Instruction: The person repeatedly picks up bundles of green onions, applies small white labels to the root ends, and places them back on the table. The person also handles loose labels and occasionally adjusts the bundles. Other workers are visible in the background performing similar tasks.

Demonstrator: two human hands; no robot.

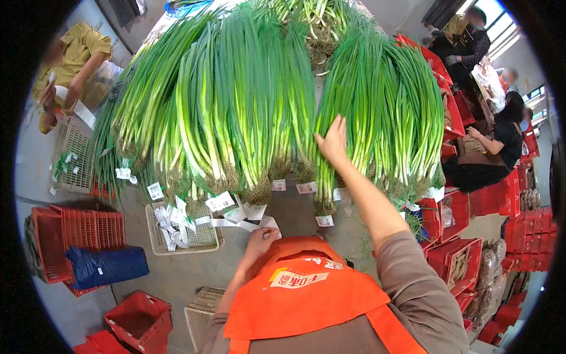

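Bunches of green onions (247,110) in green netting lie side by side on a table, their roots towards me. White printed labels (219,202) hang at many of the root ends. My right hand (332,141) rests on top of one bunch (326,181), thumb spread from the fingers, gripping nothing. That bunch juts out nearer to me than its neighbours, and a label (324,221) hangs at its roots. By my apron, my left hand (263,243) pinches a white label strip (241,224). The strip runs left into a cream plastic basket (185,252).
Loose green onions (318,26) with soiled roots lie at the table's back. Red plastic crates (93,225) stand left, one bearing a blue bundle (108,267); more red crates (455,261) line the right. One co-worker (73,66) sits left; others (491,137) work at right.
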